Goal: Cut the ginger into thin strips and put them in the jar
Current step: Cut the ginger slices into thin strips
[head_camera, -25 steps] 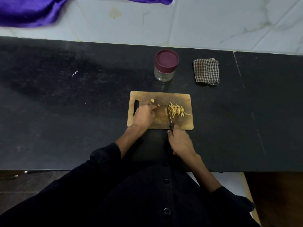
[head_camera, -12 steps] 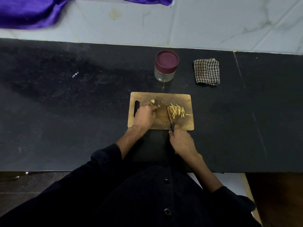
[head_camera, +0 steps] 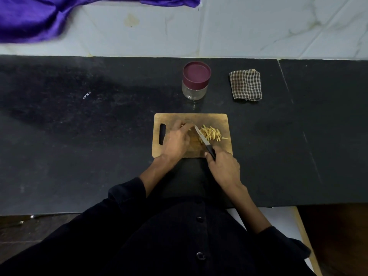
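This looks like a home kitchen. A long black stone counter (head_camera: pixel 99 136) runs along a wall of pale marbled tiles (head_camera: pixel 258 26), and on it sit a wooden chopping board (head_camera: pixel 199 119), a lidded glass jar (head_camera: pixel 196 80) and a folded checked cloth (head_camera: pixel 246 84). Purple fabric (head_camera: pixel 39 14), perhaps a curtain, hangs at the top left.

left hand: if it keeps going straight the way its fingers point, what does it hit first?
Likely the knife blade: the left hand points up-right across the cutting board, fingertips near the blade tip. Beyond it lie the ginger strips. Depth is unclear.
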`<state>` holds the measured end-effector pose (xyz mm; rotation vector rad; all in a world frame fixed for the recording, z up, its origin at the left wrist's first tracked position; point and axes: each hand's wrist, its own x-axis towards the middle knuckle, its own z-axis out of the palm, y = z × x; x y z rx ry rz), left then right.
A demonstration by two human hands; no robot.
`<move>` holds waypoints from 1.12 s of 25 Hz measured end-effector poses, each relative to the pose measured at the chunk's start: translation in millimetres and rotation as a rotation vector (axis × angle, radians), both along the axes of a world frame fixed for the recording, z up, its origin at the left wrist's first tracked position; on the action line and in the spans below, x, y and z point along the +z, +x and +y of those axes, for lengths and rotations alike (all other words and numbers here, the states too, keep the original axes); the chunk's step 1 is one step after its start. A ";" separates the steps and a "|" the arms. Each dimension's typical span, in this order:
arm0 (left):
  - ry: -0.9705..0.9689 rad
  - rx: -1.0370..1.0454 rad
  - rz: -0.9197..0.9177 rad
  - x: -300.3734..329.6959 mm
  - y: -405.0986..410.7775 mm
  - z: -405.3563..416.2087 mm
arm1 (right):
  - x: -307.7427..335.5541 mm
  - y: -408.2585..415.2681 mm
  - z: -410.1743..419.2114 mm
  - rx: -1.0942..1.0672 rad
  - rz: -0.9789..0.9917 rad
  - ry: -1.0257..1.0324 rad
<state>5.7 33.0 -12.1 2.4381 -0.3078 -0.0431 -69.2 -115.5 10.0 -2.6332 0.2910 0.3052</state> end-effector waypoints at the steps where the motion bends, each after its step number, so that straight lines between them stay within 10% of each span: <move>1: 0.026 -0.032 -0.014 -0.7 -1.6 -1.4 | 0.2 -0.2 -1.0 -0.007 -0.012 -0.002; 11: 0.318 -0.199 -0.020 14.0 1.1 -16.1 | 6.1 -1.6 -1.3 -0.014 -0.064 -0.020; 28: 0.047 0.113 0.018 -9.7 28.1 9.8 | 5.0 -0.2 -1.4 -0.039 0.012 0.087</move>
